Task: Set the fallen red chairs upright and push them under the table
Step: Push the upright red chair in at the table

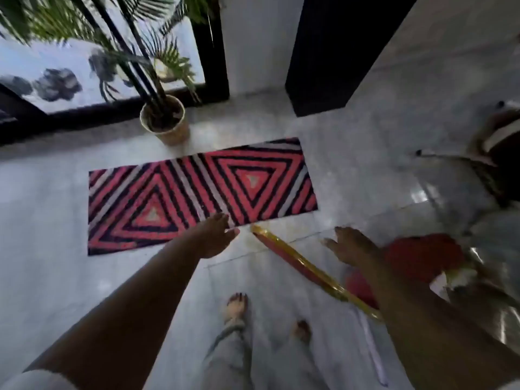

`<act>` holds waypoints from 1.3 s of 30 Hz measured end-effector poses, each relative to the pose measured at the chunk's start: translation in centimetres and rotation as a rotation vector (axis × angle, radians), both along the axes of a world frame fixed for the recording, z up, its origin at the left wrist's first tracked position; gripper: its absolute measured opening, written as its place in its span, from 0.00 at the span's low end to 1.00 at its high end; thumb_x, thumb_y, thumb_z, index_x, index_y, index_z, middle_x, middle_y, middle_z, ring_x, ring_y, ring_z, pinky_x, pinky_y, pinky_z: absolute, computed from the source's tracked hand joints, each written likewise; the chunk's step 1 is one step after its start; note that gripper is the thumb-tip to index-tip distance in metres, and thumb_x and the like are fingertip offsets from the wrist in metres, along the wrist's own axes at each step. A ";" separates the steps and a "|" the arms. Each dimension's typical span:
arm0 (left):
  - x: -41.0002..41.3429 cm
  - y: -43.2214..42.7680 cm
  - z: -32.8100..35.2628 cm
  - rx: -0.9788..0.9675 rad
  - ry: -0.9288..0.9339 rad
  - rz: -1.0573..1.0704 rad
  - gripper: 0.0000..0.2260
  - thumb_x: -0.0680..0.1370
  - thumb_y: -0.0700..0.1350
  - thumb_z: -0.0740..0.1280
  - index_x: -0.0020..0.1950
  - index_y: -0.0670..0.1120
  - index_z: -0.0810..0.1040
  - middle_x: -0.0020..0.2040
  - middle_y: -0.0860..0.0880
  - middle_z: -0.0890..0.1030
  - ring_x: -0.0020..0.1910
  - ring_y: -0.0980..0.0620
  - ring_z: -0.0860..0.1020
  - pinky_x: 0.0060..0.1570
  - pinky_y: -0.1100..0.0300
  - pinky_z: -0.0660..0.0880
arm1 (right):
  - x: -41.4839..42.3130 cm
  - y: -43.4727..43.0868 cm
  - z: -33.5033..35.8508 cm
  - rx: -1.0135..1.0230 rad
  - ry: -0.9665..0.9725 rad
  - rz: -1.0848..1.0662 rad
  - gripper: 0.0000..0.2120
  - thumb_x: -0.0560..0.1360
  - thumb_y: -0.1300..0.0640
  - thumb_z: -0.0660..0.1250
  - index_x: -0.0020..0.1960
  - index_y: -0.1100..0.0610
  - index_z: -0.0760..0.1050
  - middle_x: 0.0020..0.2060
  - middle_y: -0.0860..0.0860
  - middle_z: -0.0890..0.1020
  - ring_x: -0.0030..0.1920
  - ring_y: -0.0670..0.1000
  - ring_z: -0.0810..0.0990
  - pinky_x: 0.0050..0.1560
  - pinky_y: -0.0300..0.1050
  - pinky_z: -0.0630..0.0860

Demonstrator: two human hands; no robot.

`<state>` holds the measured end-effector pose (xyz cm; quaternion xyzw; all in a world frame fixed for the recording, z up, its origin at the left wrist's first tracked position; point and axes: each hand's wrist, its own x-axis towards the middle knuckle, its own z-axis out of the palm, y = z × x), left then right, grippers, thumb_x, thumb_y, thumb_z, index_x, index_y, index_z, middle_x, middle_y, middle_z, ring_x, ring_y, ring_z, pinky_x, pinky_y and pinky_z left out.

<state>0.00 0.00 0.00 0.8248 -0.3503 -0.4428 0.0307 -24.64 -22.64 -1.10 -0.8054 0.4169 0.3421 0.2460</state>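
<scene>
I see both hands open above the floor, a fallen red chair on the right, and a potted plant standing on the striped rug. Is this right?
Not quite. In the head view the potted plant stands on the bare floor behind the striped rug, not on it. Both hands, left and right, are open, and the red chair lies fallen.

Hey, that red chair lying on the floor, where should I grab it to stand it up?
Probably the red and gold rail, the one part lying clear and long. Come from above with both hands, left hand near its free end by the rug, right hand closer to the red seat.
</scene>
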 end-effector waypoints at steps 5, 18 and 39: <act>-0.8 2.6 -11.1 0.125 0.059 -0.070 0.31 0.80 0.60 0.52 0.77 0.42 0.53 0.78 0.42 0.54 0.76 0.45 0.55 0.72 0.50 0.57 | 1.9 3.6 -11.1 0.115 0.109 0.039 0.31 0.78 0.41 0.58 0.72 0.61 0.63 0.69 0.62 0.69 0.66 0.61 0.70 0.64 0.52 0.69; -5.2 2.2 -24.6 0.121 0.163 -0.027 0.31 0.80 0.57 0.57 0.77 0.43 0.52 0.78 0.44 0.57 0.74 0.43 0.61 0.70 0.49 0.64 | 10.9 7.6 -26.6 -0.146 -0.055 0.207 0.11 0.74 0.58 0.68 0.54 0.61 0.73 0.48 0.60 0.81 0.47 0.62 0.81 0.40 0.47 0.72; -6.3 -6.0 -3.9 -0.266 0.097 -0.310 0.31 0.72 0.49 0.73 0.73 0.50 0.66 0.67 0.45 0.75 0.63 0.45 0.75 0.64 0.49 0.72 | -7.0 9.9 9.8 -0.064 -0.325 -0.054 0.09 0.75 0.49 0.68 0.48 0.53 0.72 0.29 0.42 0.70 0.30 0.39 0.72 0.34 0.30 0.63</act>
